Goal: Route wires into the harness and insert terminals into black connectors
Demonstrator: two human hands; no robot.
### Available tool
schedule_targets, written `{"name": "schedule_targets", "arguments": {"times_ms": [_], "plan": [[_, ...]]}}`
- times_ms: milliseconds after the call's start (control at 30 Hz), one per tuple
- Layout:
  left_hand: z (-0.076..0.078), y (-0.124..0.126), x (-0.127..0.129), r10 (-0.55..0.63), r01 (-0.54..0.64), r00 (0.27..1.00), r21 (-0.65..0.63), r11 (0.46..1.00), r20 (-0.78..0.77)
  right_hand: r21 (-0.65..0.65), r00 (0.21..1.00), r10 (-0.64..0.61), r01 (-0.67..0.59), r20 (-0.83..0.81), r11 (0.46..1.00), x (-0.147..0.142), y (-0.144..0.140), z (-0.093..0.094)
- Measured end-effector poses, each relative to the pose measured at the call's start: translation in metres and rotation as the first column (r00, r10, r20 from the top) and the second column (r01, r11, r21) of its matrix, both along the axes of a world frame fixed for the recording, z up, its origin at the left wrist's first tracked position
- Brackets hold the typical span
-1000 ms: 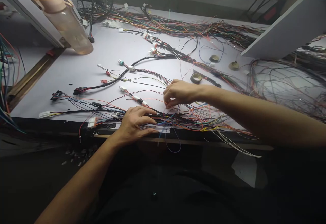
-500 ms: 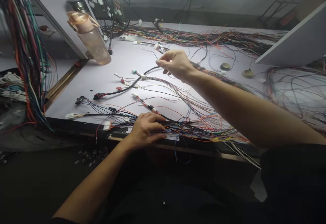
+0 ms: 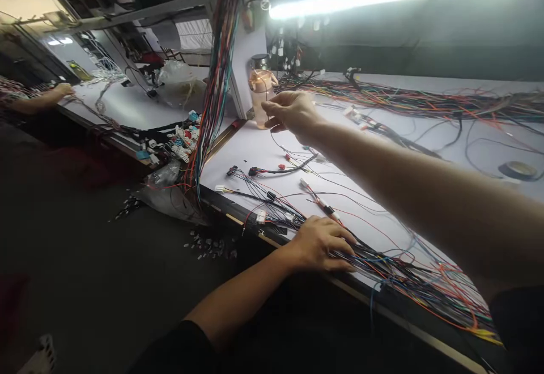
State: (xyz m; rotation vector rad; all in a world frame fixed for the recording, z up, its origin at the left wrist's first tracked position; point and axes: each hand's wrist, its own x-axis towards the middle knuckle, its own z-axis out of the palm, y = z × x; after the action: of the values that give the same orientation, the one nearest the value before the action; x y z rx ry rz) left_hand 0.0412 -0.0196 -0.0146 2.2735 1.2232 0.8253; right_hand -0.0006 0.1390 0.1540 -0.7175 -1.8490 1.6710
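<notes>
My right hand (image 3: 293, 114) is raised above the table, thumb and fingertips pinched on a thin dark wire (image 3: 275, 137). Part of that wire hangs below the fingers. Lower down, at the table's front edge, my left hand (image 3: 325, 245) rests over a wire bundle (image 3: 382, 266), thumb on the near side and fingers across it; the palm hides the grip. White connectors (image 3: 260, 216) and a black connector (image 3: 232, 170) end the wires left of that hand. Beyond them lies a black-sleeved branch (image 3: 289, 170) with a small red connector (image 3: 281, 166).
A peach-coloured bottle (image 3: 260, 105) stands behind my right hand. Hanging wires (image 3: 220, 68) drop past the table's left end. Along the back runs a long wire bundle (image 3: 425, 105), with a tape roll (image 3: 517, 170) at right. Another person's hand (image 3: 63, 89) is at the far-left table.
The camera view has swung left and up, bringing the lamp and neighbouring table into sight. My right hand has moved left with the wire, now in front of the bottle. My left hand stays on the bundle.
</notes>
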Motion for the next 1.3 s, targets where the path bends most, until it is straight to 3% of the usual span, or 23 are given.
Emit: {"name": "schedule_targets", "arguments": {"times_ms": [100,267,400,567,700,833,900,1000,1067,1133,1200,1300], "plan": [[-0.003,0.001,0.001,-0.005,0.006,1.000,0.008,1.000,-0.026,-0.005,1.000,-0.013,0.013,-0.027,1.000,-0.033,-0.013,0.002],[-0.005,0.001,0.001,-0.023,0.024,0.999,0.017,1.000,-0.039,0.004,0.996,0.067,-0.067,-0.053,0.998,-0.088,-0.028,0.011],[-0.006,-0.001,0.001,-0.032,0.033,0.998,0.023,0.999,-0.049,0.116,0.995,0.102,-0.101,0.005,0.988,-0.105,-0.034,0.006],[-0.005,-0.003,0.000,-0.031,0.033,0.999,0.024,0.999,-0.045,0.157,0.989,0.129,-0.140,0.079,0.978,-0.091,-0.014,-0.025],[-0.003,-0.006,0.001,-0.020,0.025,0.997,0.070,0.997,-0.073,-0.028,0.965,0.145,-0.142,0.217,0.989,-0.082,0.004,-0.055],[0.015,-0.018,-0.010,0.046,-0.030,0.997,0.269,0.963,-0.054,-0.121,0.939,0.203,-0.175,0.277,0.977,-0.082,0.005,-0.084],[0.032,-0.026,-0.029,0.100,-0.114,0.993,0.375,0.920,0.058,-0.130,0.930,0.233,-0.203,0.285,0.971,-0.080,0.005,-0.094],[0.060,-0.035,-0.076,0.306,-0.354,0.934,0.349,0.868,0.186,-0.084,0.926,0.235,-0.220,0.296,0.972,-0.067,0.010,-0.100],[0.070,-0.037,-0.116,0.515,-0.554,0.832,0.337,0.761,0.206,-0.021,0.925,0.217,-0.221,0.313,0.975,-0.049,0.014,-0.099],[0.072,-0.036,-0.156,0.692,-0.692,0.709,0.323,0.645,0.137,0.046,0.921,0.198,-0.225,0.335,0.973,-0.024,0.013,-0.098],[0.067,-0.034,-0.189,0.787,-0.765,0.608,0.338,0.548,0.100,0.152,0.907,0.173,-0.247,0.385,0.957,0.003,0.006,-0.099],[0.057,-0.034,-0.219,0.823,-0.802,0.564,0.283,0.525,0.072,0.454,0.824,0.028,-0.339,0.566,0.824,0.034,-0.012,-0.107]]}}
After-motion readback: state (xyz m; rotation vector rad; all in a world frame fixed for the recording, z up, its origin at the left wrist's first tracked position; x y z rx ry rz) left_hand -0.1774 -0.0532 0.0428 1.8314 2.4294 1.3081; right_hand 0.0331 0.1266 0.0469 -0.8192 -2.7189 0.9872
